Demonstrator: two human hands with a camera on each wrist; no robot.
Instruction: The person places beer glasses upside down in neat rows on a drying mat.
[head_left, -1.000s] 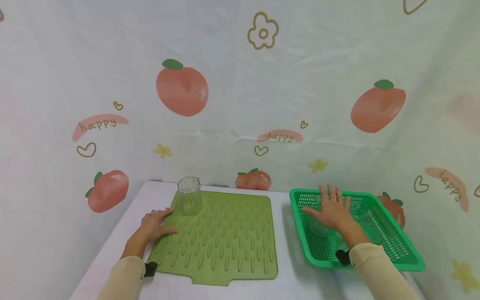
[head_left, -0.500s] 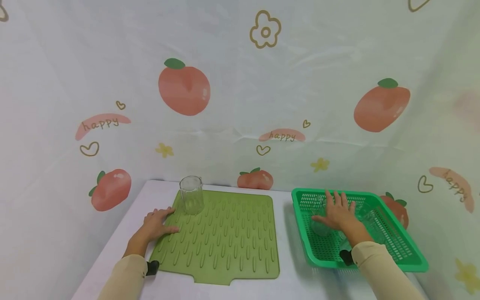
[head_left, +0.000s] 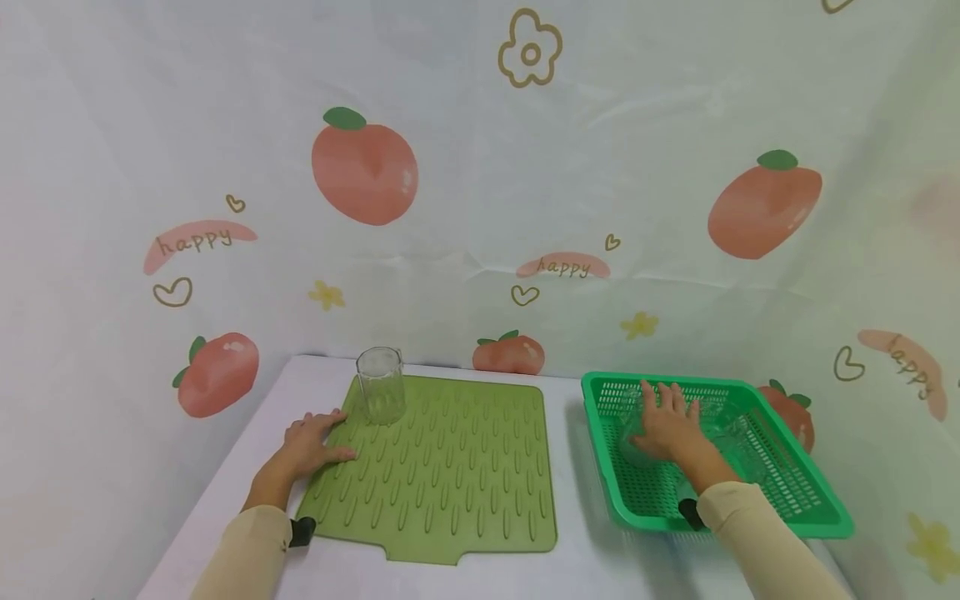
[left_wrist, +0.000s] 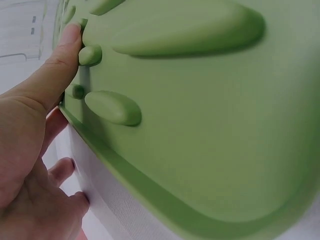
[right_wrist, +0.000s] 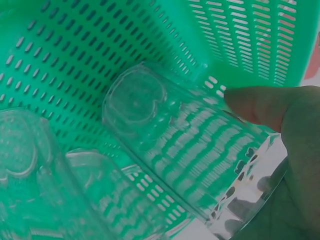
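- Left hand (head_left: 306, 447): fingers loosely spread, closed around nothing; thumb laid over the edge of the green mat (head_left: 450, 467), other fingers along and outside that edge.
- Upright glass (head_left: 382, 387): on the mat, just right of the left fingertips.
- Right hand (head_left: 670, 431): fingers apart, slightly bent, within the green basket (head_left: 652, 527).
- Ribbed glass (right_wrist: 175, 135): in the basket, beneath the right fingers, its side against or just beside the thumb.
- Further glasses (right_wrist: 30, 165): across the ribbed glass from that thumb.
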